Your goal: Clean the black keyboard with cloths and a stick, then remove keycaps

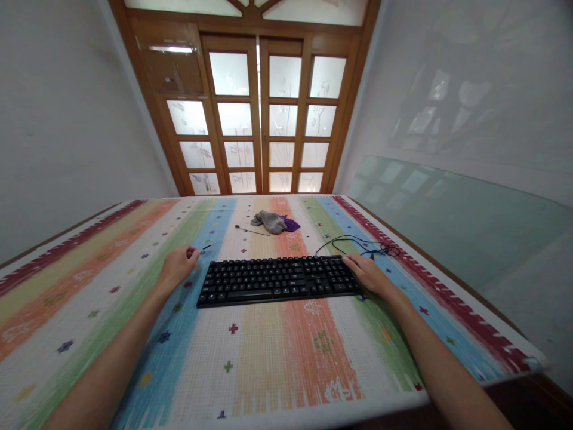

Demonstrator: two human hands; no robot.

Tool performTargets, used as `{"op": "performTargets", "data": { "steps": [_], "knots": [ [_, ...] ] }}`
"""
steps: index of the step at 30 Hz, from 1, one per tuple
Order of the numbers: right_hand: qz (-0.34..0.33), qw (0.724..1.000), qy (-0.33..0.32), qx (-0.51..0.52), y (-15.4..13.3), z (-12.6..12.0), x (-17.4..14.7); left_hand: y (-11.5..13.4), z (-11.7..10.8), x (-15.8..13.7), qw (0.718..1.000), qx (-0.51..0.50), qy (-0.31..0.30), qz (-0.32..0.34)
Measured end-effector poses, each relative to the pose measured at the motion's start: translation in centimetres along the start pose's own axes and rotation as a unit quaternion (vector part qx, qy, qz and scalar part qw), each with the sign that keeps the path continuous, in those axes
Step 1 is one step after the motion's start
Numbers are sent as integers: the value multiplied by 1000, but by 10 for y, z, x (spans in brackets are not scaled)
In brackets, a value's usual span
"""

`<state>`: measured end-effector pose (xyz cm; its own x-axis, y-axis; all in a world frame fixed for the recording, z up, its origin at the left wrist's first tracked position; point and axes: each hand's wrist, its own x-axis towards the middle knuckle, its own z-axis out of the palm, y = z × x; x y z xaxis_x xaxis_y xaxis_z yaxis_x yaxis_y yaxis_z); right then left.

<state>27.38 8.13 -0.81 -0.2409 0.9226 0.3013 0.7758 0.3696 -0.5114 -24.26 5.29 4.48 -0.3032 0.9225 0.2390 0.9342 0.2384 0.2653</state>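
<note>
A black keyboard (277,279) lies on the striped cloth in front of me, its keys facing up. My right hand (364,273) grips its right end, thumb on the top edge near the number keys; the other fingers are mostly hidden. Left of the keyboard, my left hand (181,263) is closed in a pinch just over the cloth. A short, thin dark stick (206,246) shows just beyond its fingertips; its kind is too small to tell, and the part nearest the fingers is unclear.
Behind the keyboard lie a crumpled grey cloth (268,221), a purple cloth (290,224) and a thin rod with a dark round end (237,227). The keyboard's black cable (387,248) is looped at the right. A striped tablecloth (268,358) covers the table; a glass panel (447,215) leans along the right wall.
</note>
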Motion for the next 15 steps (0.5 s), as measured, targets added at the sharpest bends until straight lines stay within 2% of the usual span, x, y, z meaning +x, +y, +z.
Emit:
{"op": "performTargets", "data": {
  "steps": [3,6,8,10,15],
  "knots": [
    [-26,999,30,-23,-1,-4,-2,1,-12,-5,999,-37,35,4],
    [-36,995,89,-13,-11,-5,-3,5,-20,-14,983,-155,94,16],
    [-48,993,109,0,-24,-4,-2,8,-22,-21,968,-223,112,31],
    [-77,991,105,0,-43,-1,1,11,-22,-27,953,-273,119,55],
    [-218,975,26,-17,-102,14,22,14,-17,-33,929,-339,94,111]
  ]
}}
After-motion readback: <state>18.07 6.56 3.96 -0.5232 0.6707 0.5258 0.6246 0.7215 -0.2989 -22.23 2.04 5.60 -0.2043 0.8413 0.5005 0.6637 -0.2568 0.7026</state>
